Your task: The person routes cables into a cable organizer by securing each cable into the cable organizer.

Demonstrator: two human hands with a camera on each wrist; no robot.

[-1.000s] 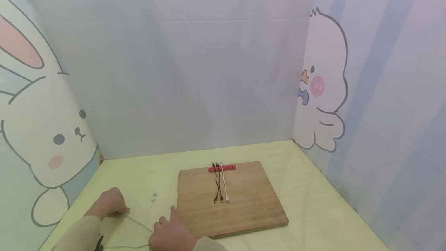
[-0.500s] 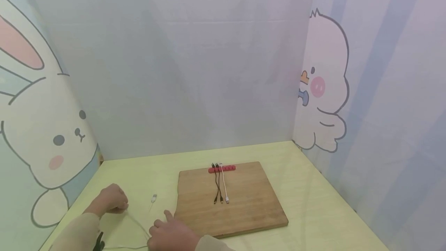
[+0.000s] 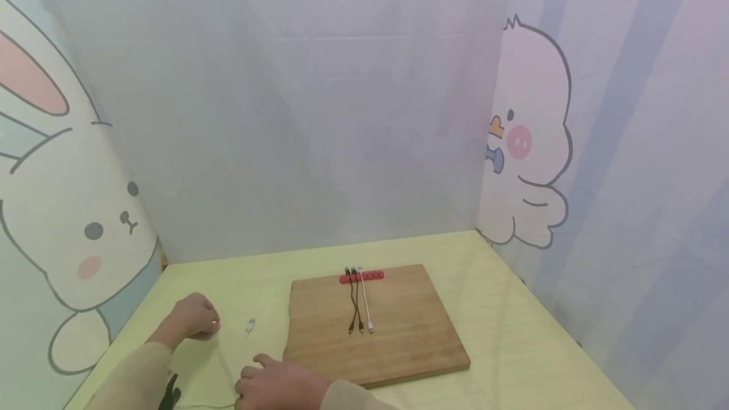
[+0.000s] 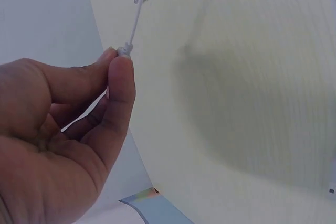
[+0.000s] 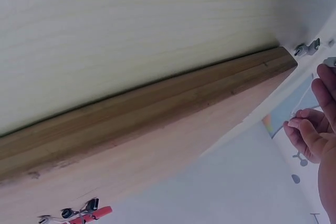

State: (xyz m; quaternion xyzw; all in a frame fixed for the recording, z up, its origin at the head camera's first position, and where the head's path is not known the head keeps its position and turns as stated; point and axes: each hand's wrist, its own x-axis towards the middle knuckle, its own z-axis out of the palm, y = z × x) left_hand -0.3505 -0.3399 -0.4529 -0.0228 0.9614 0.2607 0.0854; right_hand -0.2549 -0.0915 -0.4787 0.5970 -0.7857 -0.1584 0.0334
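My left hand (image 3: 196, 316) is raised over the table's left side. In the left wrist view its thumb and index finger pinch the small pale, knot-like end of a thin white cable (image 4: 137, 22), which runs upward, taut. My right hand (image 3: 279, 385) is low beside the wooden board's left edge, at the cable's other stretch; a grey piece (image 5: 329, 62) shows at its fingertips in the right wrist view. Its palm side is mostly hidden in the head view. A white USB plug (image 3: 250, 326) lies on the table between the hands.
On the wooden board (image 3: 410, 334), a red cable holder (image 3: 373, 275) sits at the far edge, holding two black cables (image 3: 357, 302) and one white cable (image 3: 367, 302). A black object (image 3: 169, 394) is by the left sleeve. Printed curtains (image 3: 319, 112) enclose the table.
My left hand has risen and shifted slightly right and away, with the cable end. My right hand has moved slightly left and its index finger has lowered. Board and plug stay put.
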